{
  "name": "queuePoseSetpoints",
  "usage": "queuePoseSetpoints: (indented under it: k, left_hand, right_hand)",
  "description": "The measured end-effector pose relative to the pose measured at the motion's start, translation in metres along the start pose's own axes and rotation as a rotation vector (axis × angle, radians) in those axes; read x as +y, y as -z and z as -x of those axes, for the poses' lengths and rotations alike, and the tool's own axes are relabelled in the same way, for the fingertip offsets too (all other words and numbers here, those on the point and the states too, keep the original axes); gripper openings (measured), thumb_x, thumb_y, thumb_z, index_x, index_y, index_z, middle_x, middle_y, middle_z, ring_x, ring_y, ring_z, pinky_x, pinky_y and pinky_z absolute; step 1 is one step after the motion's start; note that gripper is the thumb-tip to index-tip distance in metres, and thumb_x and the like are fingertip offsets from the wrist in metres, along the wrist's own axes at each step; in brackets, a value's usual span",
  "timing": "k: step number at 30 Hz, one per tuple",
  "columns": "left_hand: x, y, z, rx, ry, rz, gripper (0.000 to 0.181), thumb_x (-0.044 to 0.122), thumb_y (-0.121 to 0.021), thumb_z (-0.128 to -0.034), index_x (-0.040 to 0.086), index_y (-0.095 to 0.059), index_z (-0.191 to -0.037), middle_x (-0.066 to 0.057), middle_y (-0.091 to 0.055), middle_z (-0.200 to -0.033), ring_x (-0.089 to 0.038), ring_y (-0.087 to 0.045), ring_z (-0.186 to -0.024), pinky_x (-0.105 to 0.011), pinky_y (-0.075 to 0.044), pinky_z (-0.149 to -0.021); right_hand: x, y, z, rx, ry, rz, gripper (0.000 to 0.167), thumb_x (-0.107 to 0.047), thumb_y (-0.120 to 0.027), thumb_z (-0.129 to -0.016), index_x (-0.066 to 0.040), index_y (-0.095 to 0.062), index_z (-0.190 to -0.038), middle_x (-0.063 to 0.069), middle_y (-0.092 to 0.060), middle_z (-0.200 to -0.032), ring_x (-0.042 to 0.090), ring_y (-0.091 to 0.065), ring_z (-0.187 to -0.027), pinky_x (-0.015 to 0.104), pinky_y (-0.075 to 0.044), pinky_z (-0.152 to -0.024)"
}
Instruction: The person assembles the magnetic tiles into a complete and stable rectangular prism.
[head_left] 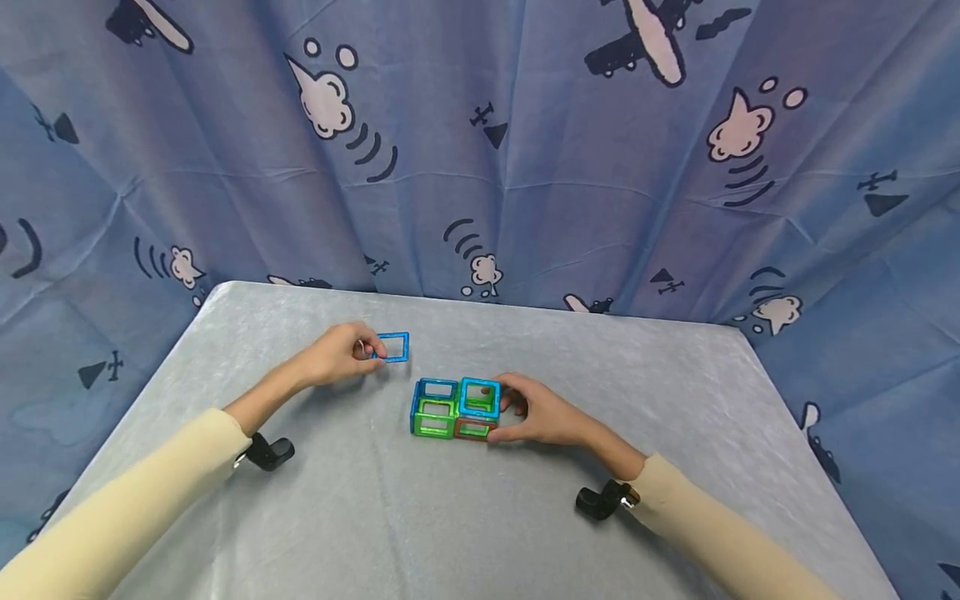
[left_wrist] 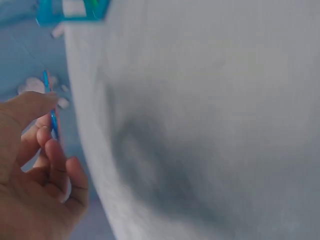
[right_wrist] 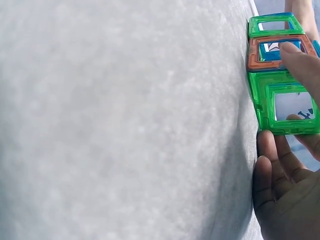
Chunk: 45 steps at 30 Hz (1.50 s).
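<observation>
My left hand [head_left: 341,356] pinches a square blue magnetic tile [head_left: 407,347] by its left side, between thumb and fingers. In the left wrist view this tile [left_wrist: 54,119] appears edge-on, held away from the table. Right of it, on the table, stands a low block built of magnetic tiles [head_left: 456,410] in green, blue and red, two cells wide, with a light blue tile [head_left: 480,415] at the top right. My right hand [head_left: 543,414] grips the block's right end. Its thumb lies on the red tile [right_wrist: 254,55] and its other fingers reach round the green end [right_wrist: 265,107].
A grey cloth covers the table [head_left: 337,517]. Behind it hangs a blue curtain [head_left: 555,208] with printed planes and clouds, close to the table's far edge. Black wrist cameras [head_left: 270,452] are strapped under both sleeves.
</observation>
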<state>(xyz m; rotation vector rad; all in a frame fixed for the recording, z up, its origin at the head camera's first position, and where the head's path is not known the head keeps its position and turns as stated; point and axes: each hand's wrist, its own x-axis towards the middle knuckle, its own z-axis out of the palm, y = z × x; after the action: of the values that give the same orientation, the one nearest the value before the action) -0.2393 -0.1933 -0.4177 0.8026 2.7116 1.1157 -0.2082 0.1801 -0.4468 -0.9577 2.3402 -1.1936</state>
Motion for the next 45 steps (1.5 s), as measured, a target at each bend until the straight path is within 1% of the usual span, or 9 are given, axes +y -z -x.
queuePoseSetpoints:
  k: [7, 11, 14, 17, 23, 28, 35, 37, 45]
  left_hand:
    - [0.045, -0.009, 0.019, -0.019, -0.101, 0.019, 0.010, 0.005, -0.079, -0.0891, 0.011, -0.073, -0.093, -0.001, -0.056, -0.087, -0.017, -0.052, -0.079, -0.030, -0.050, -0.067]
    - [0.068, -0.016, 0.022, -0.054, -0.147, 0.004, 0.009, 0.007, -0.079, -0.0894, 0.013, -0.073, -0.093, 0.001, -0.058, -0.087, -0.016, -0.053, -0.078, -0.028, -0.052, -0.066]
    - [0.078, -0.021, 0.021, -0.066, -0.159, -0.010, 0.009, 0.008, -0.080, -0.0887, 0.013, -0.072, -0.091, 0.002, -0.058, -0.087, -0.014, -0.053, -0.078, -0.027, -0.052, -0.066]
    - [0.080, -0.026, 0.020, -0.067, -0.158, -0.016, 0.010, 0.008, -0.081, -0.0879, 0.013, -0.072, -0.089, 0.002, -0.056, -0.085, -0.014, -0.053, -0.077, -0.026, -0.052, -0.066]
    - [0.078, -0.035, 0.020, -0.066, -0.166, -0.022, 0.011, 0.009, -0.081, -0.0882, 0.014, -0.071, -0.088, 0.005, -0.054, -0.083, -0.011, -0.052, -0.076, -0.025, -0.052, -0.065]
    - [0.079, -0.038, 0.019, -0.067, -0.162, -0.030, 0.010, 0.010, -0.081, -0.0885, 0.015, -0.071, -0.089, 0.005, -0.055, -0.084, -0.012, -0.053, -0.076, -0.025, -0.051, -0.066]
    - [0.077, -0.043, 0.018, -0.097, -0.139, -0.014, 0.013, 0.009, -0.082, -0.0875, 0.015, -0.071, -0.088, 0.002, -0.055, -0.086, -0.014, -0.054, -0.079, -0.025, -0.052, -0.067]
    - [0.077, -0.045, 0.018, -0.101, -0.136, -0.015, 0.013, 0.009, -0.082, -0.0872, 0.015, -0.070, -0.088, 0.003, -0.055, -0.087, -0.014, -0.054, -0.079, -0.025, -0.051, -0.067]
    - [0.075, -0.046, 0.018, -0.106, -0.151, -0.017, 0.015, 0.007, -0.083, -0.0860, 0.016, -0.070, -0.088, 0.002, -0.054, -0.085, -0.015, -0.053, -0.077, -0.025, -0.051, -0.065]
  right_hand:
    - [0.000, 0.001, 0.002, -0.003, 0.008, -0.002, 0.065, -0.027, -0.089, -0.082, -0.009, -0.058, -0.136, -0.001, -0.061, -0.107, 0.024, -0.058, -0.094, 0.034, -0.048, -0.076]
    - [0.000, 0.002, 0.003, 0.004, 0.005, 0.002, 0.065, -0.027, -0.089, -0.082, -0.007, -0.058, -0.135, -0.001, -0.061, -0.106, 0.024, -0.058, -0.093, 0.034, -0.048, -0.075]
    - [0.000, 0.002, 0.004, 0.004, 0.005, 0.006, 0.064, -0.027, -0.089, -0.082, -0.007, -0.058, -0.134, 0.000, -0.061, -0.106, 0.024, -0.058, -0.093, 0.034, -0.049, -0.076]
    - [0.000, 0.001, 0.003, 0.001, -0.002, 0.007, 0.063, -0.027, -0.089, -0.082, -0.009, -0.058, -0.134, -0.001, -0.061, -0.106, 0.023, -0.058, -0.094, 0.033, -0.048, -0.076]
    - [0.001, 0.000, 0.002, -0.001, 0.001, 0.001, 0.063, -0.027, -0.088, -0.083, -0.008, -0.058, -0.134, 0.001, -0.060, -0.106, 0.025, -0.057, -0.094, 0.037, -0.048, -0.076]
    - [0.000, 0.000, 0.002, -0.004, -0.006, 0.006, 0.063, -0.027, -0.089, -0.082, -0.009, -0.059, -0.134, 0.000, -0.061, -0.107, 0.024, -0.058, -0.095, 0.037, -0.049, -0.078]
    - [0.000, -0.001, 0.001, -0.002, -0.005, -0.003, 0.062, -0.025, -0.089, -0.083, -0.008, -0.058, -0.134, 0.001, -0.061, -0.106, 0.025, -0.058, -0.095, 0.038, -0.048, -0.078]
    - [0.001, 0.000, 0.001, -0.005, -0.008, 0.001, 0.062, -0.026, -0.089, -0.083, -0.009, -0.059, -0.134, 0.000, -0.061, -0.105, 0.023, -0.057, -0.094, 0.035, -0.048, -0.078]
    - [0.002, -0.001, -0.001, -0.002, -0.010, -0.014, 0.062, -0.026, -0.089, -0.082, -0.008, -0.059, -0.134, 0.002, -0.060, -0.104, 0.026, -0.057, -0.095, 0.039, -0.048, -0.079]
